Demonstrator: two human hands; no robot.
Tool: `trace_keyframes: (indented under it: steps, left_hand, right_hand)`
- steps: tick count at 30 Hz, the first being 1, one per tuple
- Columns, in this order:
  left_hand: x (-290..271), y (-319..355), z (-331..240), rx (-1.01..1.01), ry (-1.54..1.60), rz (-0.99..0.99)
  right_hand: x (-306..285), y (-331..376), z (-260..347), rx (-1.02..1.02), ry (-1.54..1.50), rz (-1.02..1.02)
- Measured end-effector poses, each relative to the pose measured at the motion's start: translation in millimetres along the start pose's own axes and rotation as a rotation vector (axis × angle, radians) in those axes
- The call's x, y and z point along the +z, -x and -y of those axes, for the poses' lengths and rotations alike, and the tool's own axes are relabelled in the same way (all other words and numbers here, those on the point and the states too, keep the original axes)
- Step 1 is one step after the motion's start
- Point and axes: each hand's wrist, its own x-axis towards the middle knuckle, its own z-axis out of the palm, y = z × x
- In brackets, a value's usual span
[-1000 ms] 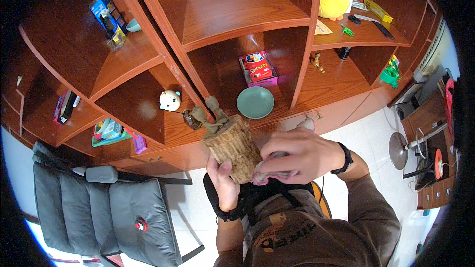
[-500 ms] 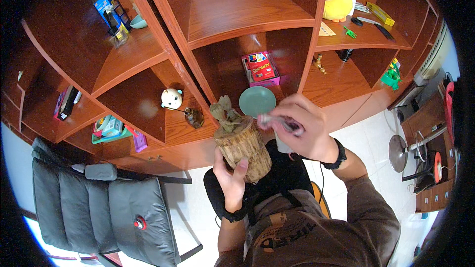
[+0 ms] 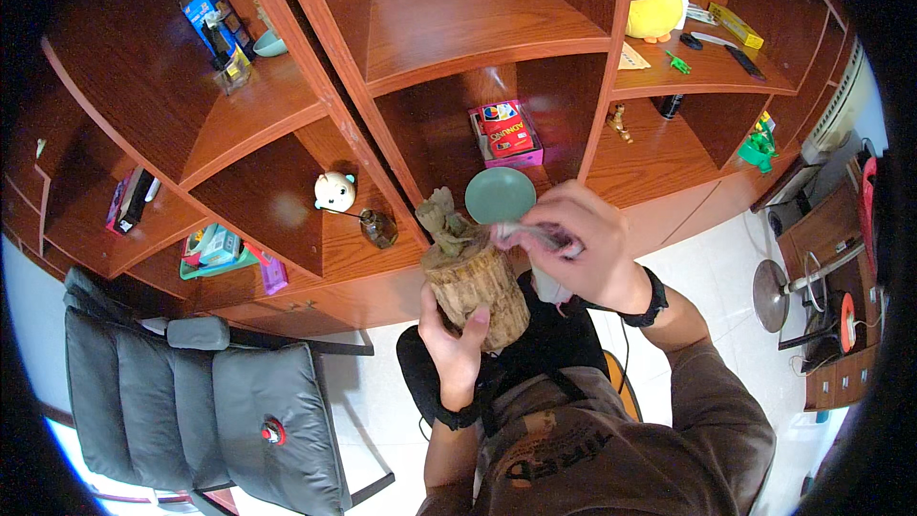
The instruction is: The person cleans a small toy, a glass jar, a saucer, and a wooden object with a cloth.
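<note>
A bark-covered piece of log (image 3: 480, 301) stands tilted above my lap, with a pale carved-looking figure (image 3: 441, 220) on its flat top. My left hand (image 3: 454, 354) is wrapped round its lower left side, thumb across the front. My right hand (image 3: 590, 241) pinches a crumpled whitish cloth (image 3: 548, 289), one end hanging below the palm. The pinched tip of the cloth is at the right rim of the log's top, beside the figure. The fingers partly cover the cloth, and the log's underside is hidden.
A green plate (image 3: 501, 196) lies on the shelf just beyond the log, before a red box (image 3: 509, 139). Left of it are a glass bottle (image 3: 378, 227) and a white round head figure (image 3: 335, 191). A dark padded chair (image 3: 191, 401) stands at left.
The log has shifted slightly right with my left hand. My right hand has brought the cloth's tip in closer to the log's top rim.
</note>
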Motion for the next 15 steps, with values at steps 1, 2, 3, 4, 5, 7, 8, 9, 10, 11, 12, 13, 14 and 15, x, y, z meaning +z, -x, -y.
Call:
trace_keyframes:
  steps: [1,2,3,4,5,7,8,9,10,11,12,13,14,15]
  left_hand:
    - [-1.3,-0.5,1.3,0.0,-0.001,-0.001]
    - [-3.6,-0.7,3.6,-0.017,0.061,-0.011]
    - [-5.7,-0.9,6.4,-0.035,0.122,-0.02]
    - [-7.8,-1.0,10.8,-0.035,0.123,-0.022]
    - [-9.0,-2.2,15.2,-0.038,0.147,-0.036]
    - [-9.0,-2.9,18.5,-0.04,0.171,-0.051]
    - [-5.2,-3.9,15.0,-0.023,0.179,-0.047]
    - [-2.3,-4.2,13.4,-0.006,0.186,-0.044]
    - [-0.4,-3.6,14.4,-0.007,0.188,-0.042]
    - [0.3,-3.4,15.6,-0.019,0.215,-0.041]
    - [0.3,-3.5,16.7,-0.03,0.242,-0.04]
    - [-1.6,-2.6,18.2,-0.029,0.241,-0.042]
    - [-4.8,-0.5,20.8,-0.004,0.26,0.036]
    - [-8.4,0.1,24.5,0.02,0.279,0.114]
  right_hand:
    - [0.6,-0.1,-1.5,-0.004,0.057,-0.096]
    - [-0.7,2.1,-2.5,0.036,0.013,-0.083]
    - [-2.0,4.0,-3.1,0.035,0.012,-0.08]
    - [-3.2,5.9,-3.4,0.074,-0.09,0.007]
    - [-3.9,8.1,-5.1,0.113,-0.192,0.095]
    - [0.6,16.2,-9.3,0.141,-0.301,0.281]
    - [3.5,18.3,-6.6,0.154,-0.287,0.277]
    - [6.6,18.6,-4.5,0.167,-0.274,0.273]
    - [7.4,18.2,-5.4,0.168,-0.271,0.272]
    - [9.1,17.0,-7.0,0.158,-0.239,0.23]
    - [10.0,15.8,-8.1,0.147,-0.208,0.188]
    - [10.0,15.0,-8.2,0.146,-0.21,0.189]
    - [9.3,14.5,-8.0,0.16,-0.217,0.181]
    - [8.4,13.8,-8.0,0.174,-0.225,0.173]
